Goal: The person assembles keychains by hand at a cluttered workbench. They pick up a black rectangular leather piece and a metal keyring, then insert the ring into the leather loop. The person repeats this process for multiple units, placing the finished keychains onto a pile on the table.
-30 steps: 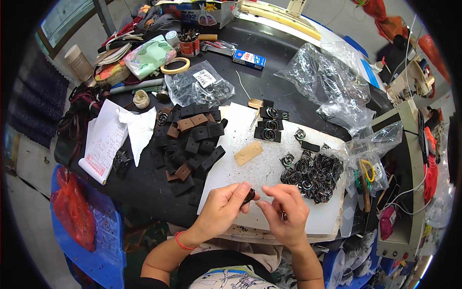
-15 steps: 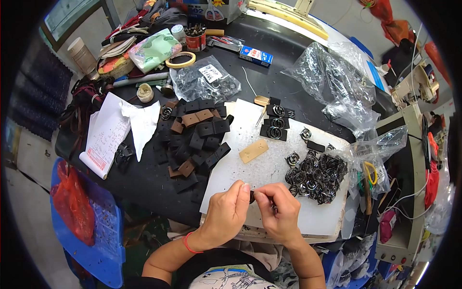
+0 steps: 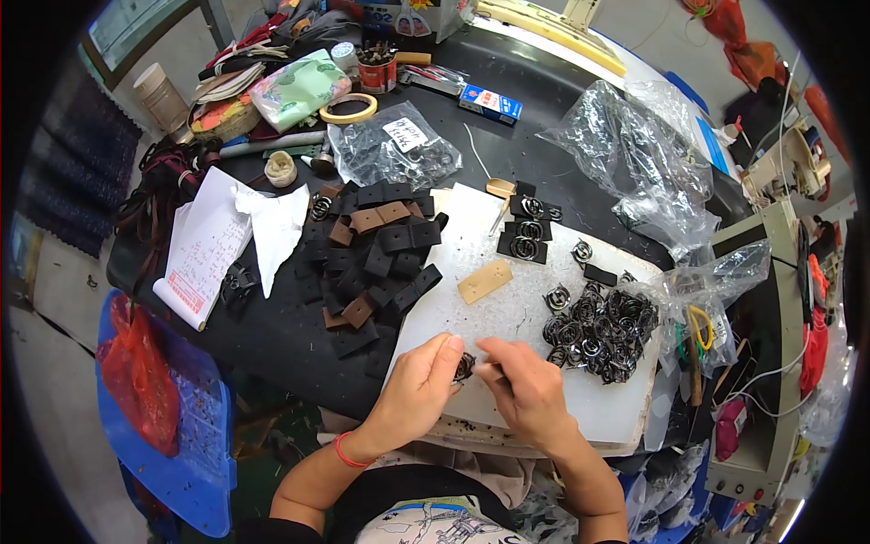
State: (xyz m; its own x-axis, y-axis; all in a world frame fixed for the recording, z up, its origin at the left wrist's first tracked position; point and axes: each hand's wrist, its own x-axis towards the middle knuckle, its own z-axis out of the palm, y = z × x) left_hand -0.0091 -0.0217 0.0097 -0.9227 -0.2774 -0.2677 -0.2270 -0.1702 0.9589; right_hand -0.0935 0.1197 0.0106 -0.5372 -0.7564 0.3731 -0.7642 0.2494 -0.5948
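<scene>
Over the front of a white board, my left hand is closed on a small dark metal ring fitting, partly hidden by the fingers. My right hand is just right of it, fingers curled and thumb pressed in; whatever they may hold is hidden. A heap of shiny dark ring fittings lies right of my hands. Farther back on the board are a tan leather piece with small holes and black tabs bearing rings. A pile of black and brown leather tabs lies to the left.
Written paper sheets lie at the left, with a clear bag of dark parts and a tape roll behind. Crumpled clear plastic covers the back right. A wooden-handled tool rests at the board's far edge.
My hands have drawn slightly apart; the right fingers have lifted off the fitting and shifted right. More of the ring fitting in my left hand now shows. The whole view has shifted slightly.
</scene>
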